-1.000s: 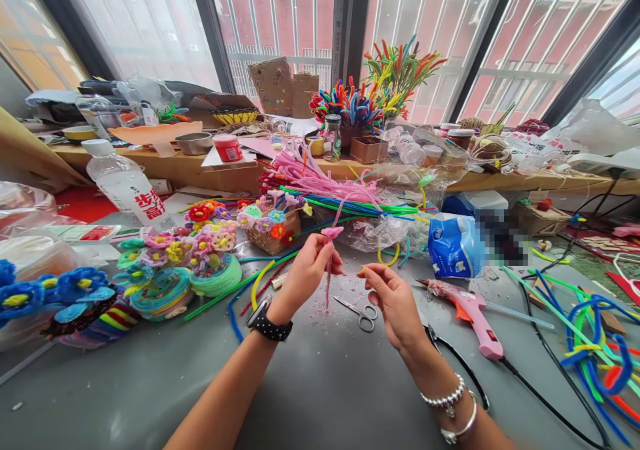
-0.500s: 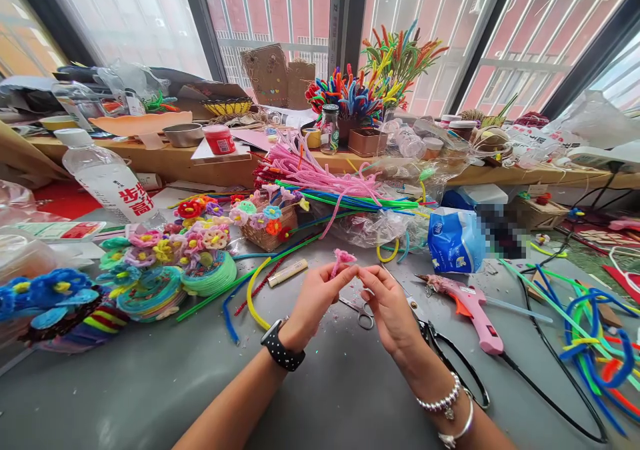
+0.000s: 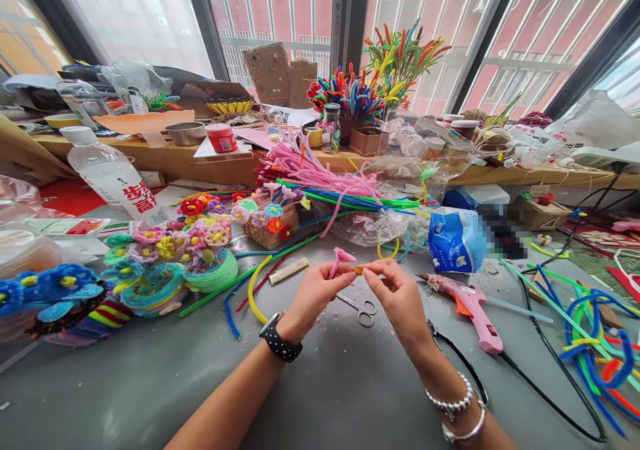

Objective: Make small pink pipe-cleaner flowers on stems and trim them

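Note:
My left hand (image 3: 317, 297) is closed on a small pink pipe-cleaner piece (image 3: 343, 257) with a flared, petal-like top that stands up above the thumb. The fingers of my right hand (image 3: 397, 297) are pinched on a tiny yellow-orange piece (image 3: 358, 271), and its left end touches my left fingertips. Both hands meet over the grey table, with their lower fingers partly hidden. Small silver scissors (image 3: 361, 309) lie on the tabletop between the hands. Black-handled pliers or shears (image 3: 463, 357) are partly covered by my right forearm.
A pink glue gun (image 3: 473, 303) lies to the right with its cable trailing forward. Pipe-cleaner flower pots (image 3: 155, 290) crowd the left. A bundle of pink pipe cleaners (image 3: 325, 170) lies behind, near a blue packet (image 3: 456, 240). Tangled pipe cleaners (image 3: 597, 343) spread at far right.
My right hand has shifted slightly right and up, opening a small gap at the fingertips where the yellow-orange piece now shows. The pink piece has tilted a little; more of the scissors is visible.

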Tool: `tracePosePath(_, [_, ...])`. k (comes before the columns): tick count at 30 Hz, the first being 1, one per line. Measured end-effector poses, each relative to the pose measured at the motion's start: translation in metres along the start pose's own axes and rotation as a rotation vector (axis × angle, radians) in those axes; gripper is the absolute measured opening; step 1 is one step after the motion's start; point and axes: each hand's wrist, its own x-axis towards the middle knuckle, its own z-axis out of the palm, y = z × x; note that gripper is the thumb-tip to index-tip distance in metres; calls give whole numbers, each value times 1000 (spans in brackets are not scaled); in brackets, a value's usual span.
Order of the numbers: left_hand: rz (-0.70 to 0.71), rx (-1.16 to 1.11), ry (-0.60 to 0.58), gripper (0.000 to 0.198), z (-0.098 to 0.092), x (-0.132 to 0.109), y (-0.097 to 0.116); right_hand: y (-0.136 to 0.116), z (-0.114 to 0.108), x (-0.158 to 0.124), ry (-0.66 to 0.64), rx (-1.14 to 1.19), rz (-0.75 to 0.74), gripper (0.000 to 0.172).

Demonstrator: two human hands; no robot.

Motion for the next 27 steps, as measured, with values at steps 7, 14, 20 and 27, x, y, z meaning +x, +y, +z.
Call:
tracePosePath(7, [40,58,11,26,1,-1,3,-9,-11,1,-32,-201,-193,15])
tracePosePath(14, [102,252,54,23,0,2,-1,-4,-6,-2,-21,-333,-302,14])
tracePosePath(20, [128,312,62,24,1,2,-3,-5,-6,-2,-23,-319,-260,14])
tracePosePath(27, [149,434,80,19,-1,3,-4,-3,-5,-2,-64,-348,-226,13])
